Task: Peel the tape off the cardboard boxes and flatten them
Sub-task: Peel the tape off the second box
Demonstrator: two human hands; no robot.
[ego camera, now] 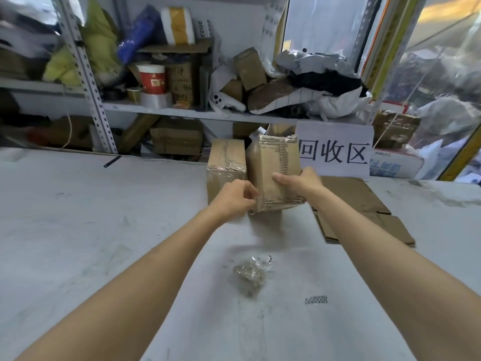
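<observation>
Fingers (251, 194) of the left hand (234, 196) are curled tight and pinch the lower left edge of the box (273, 162), where clear tape wraps the corner; whether they have tape alone or cardboard too I cannot tell. The right hand (302, 182) grasps the same box from its right side, thumb laid across the near face and the other fingers wrapped behind, out of sight.

The box is tilted, with its top leaning away and its right bottom edge raised off the tabletop (78, 230). Its lower left corner is down at the surface, though contact is unclear. Glossy tape covers its near face, and a dark dashed pattern runs down its right edge.

Just left of it, a second box (226, 165) stands on the tabletop, also bound in tape, the two nearly touching. Flattened cardboard (364, 212) lies to the right, partly under the right forearm. A crumpled wad of clear tape (253, 273) sits nearer the person, between the forearms, with a small patterned strip (315, 299) beside it.

Behind the boxes stands a white sign (335, 152) with large dark characters. A cluttered shelf (182, 112) beyond carries a red and white cup (151, 79), tape rolls and more cardboard.
</observation>
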